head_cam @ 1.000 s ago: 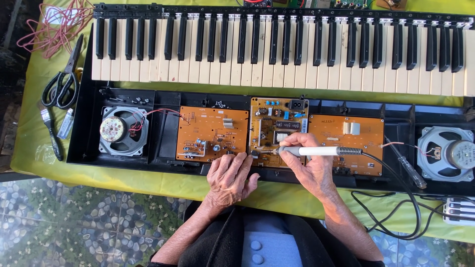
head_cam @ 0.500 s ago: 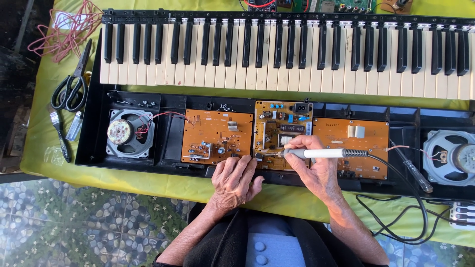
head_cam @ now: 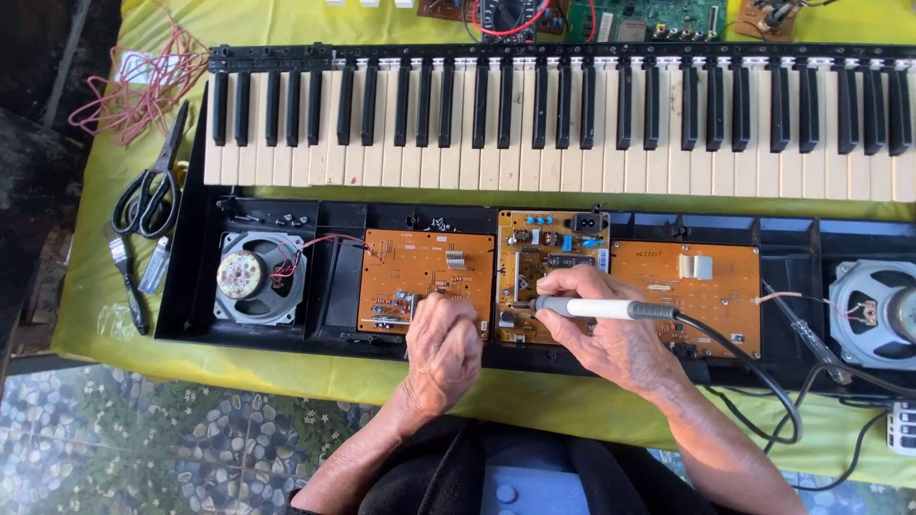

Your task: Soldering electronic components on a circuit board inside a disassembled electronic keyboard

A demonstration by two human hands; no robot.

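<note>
Right hand (head_cam: pixel 611 334) as before clasping the soldering iron (head_cam: pixel 596 307) over the middle circuit board (head_cam: pixel 553 272), left hand (head_cam: pixel 441 348) curled, unmoved, on the left board's (head_cam: pixel 420 277) near edge, holding something unclear.

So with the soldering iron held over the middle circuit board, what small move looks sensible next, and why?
Probably ease the tip of the soldering iron down onto the joint at the lower left of the middle circuit board. The right hand holds the iron level with its tip pointing left there, and the left hand rests on the edge of the left circuit board beside it, seemingly steadying.
</note>
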